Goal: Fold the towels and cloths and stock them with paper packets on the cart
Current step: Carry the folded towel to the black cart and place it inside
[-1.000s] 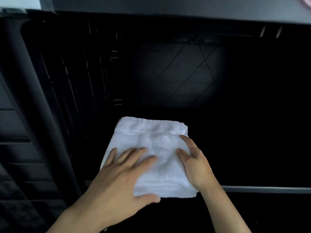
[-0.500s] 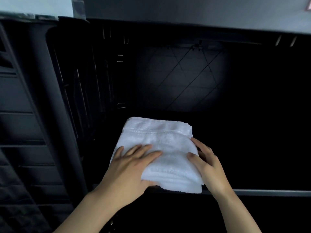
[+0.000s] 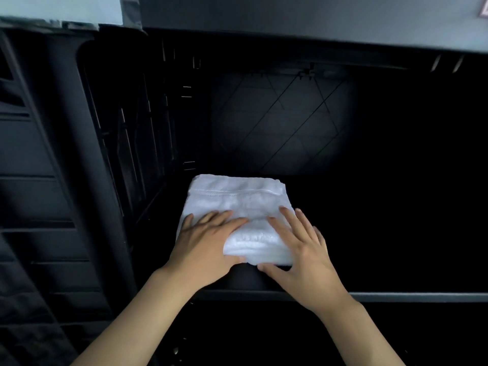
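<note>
A folded white towel (image 3: pixel 237 199) lies on a dark shelf inside the black cart (image 3: pixel 396 296), near the shelf's left side. My left hand (image 3: pixel 206 241) rests flat on the towel's near left part, fingers straight and thumb at its front edge. My right hand (image 3: pixel 301 247) lies flat over the towel's near right corner, fingers spread, thumb along the front edge. No paper packets are in view.
The cart's slatted left wall (image 3: pixel 126 143) stands close beside the towel. An upper shelf edge (image 3: pixel 290 25) overhangs at the top. The shelf runs dark to the right of the towel, with a mesh back panel (image 3: pixel 280 122) behind.
The towel has slid further back onto the shelf, off its front lip. My right hand moved from the towel's right side onto its top, both hands now flat on it.
</note>
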